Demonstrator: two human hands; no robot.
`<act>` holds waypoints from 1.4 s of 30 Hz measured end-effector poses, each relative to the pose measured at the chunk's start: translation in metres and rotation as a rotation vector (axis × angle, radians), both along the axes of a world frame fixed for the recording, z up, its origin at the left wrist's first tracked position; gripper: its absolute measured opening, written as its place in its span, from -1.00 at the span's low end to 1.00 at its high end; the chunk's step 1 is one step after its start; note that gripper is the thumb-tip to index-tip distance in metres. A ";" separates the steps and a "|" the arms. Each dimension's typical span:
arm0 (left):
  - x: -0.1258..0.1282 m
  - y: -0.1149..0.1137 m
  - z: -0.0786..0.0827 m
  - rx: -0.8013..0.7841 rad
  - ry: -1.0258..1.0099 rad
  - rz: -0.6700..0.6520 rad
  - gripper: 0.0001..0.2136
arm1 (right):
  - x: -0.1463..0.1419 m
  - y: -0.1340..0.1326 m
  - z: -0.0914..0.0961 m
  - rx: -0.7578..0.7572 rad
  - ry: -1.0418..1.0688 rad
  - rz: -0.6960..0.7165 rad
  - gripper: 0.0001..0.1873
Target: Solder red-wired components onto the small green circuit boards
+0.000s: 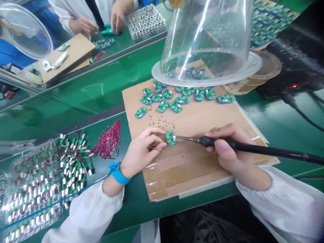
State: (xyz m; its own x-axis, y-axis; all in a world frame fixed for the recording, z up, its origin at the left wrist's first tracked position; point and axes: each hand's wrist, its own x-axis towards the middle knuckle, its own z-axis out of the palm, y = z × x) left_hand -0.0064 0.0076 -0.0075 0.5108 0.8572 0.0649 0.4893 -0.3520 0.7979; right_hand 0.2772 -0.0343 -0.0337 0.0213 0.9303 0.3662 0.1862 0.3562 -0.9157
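Note:
My left hand is closed, its fingertips at the left edge of a small green circuit board. Thin red and green wires show by its thumb. A blue wrist strap is round that wrist. My right hand grips a soldering iron by its black handle, with the metal tip pointing left at the board's right edge, close to a white part. Whether the tip touches it I cannot tell. Both hands are over a brown cardboard sheet.
Several green boards lie at the cardboard's far side, beneath a clear plastic hood. Left are red wires and small silver motors with leads. Across a divider, another person's hands work. A black box shows a red light.

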 end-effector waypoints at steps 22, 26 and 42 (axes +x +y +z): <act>0.001 0.004 0.002 -0.022 0.024 -0.029 -0.89 | -0.003 0.003 0.012 0.045 -0.280 0.109 -0.91; 0.001 0.004 0.001 -0.022 0.023 -0.032 -0.89 | -0.003 0.004 0.013 0.033 -0.290 0.116 -0.91; 0.001 0.004 0.002 -0.037 0.016 -0.033 -0.87 | -0.005 0.003 0.013 0.036 -0.266 0.089 -0.93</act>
